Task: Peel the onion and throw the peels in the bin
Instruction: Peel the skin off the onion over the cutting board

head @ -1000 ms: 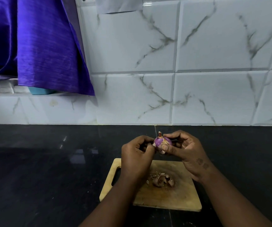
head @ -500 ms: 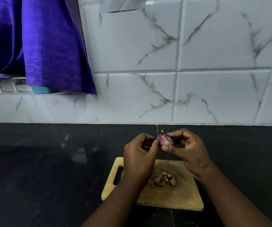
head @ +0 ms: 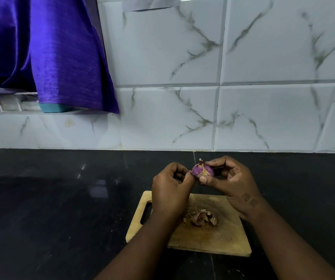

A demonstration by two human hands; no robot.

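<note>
A small purple onion (head: 202, 171) with a short stem on top is held above the far edge of the wooden cutting board (head: 213, 237). My right hand (head: 231, 182) grips it between thumb and fingers. My left hand (head: 171, 188) is closed beside it, its fingertips pinching skin at the onion's left side. A little heap of brown onion peels (head: 202, 217) lies on the board below my hands. No bin is in view.
The board rests on a dark stone counter (head: 51, 209) that runs to a white marble-look tiled wall (head: 243, 98). A purple cloth (head: 47, 51) hangs at the upper left over a ledge, with a teal object (head: 51, 108) under its hem.
Both hands have stayed together on the onion. The onion has turned a little, showing more purple flesh. The view has shifted slightly.
</note>
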